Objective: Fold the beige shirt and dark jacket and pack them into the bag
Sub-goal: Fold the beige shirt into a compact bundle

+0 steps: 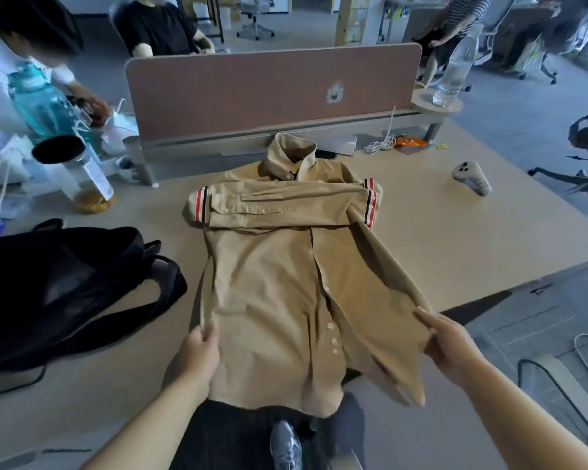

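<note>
The black bag (65,293) lies slumped on the table (455,232), left of the beige shirt (272,283); I cannot tell what is inside it. A tilted clear jar (82,174) behind it holds something golden. The shirt lies flat in the middle of the table, sleeves crossed over its chest. The left hand (197,354) pinches its lower left edge and the right hand (452,347) grips its lower right edge. A grey controller (472,178) lies well to the right.

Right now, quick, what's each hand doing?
Left hand: closed, pinching the beige button-up shirt at its left edge.
Right hand: closed, gripping the same shirt's right edge.
</note>
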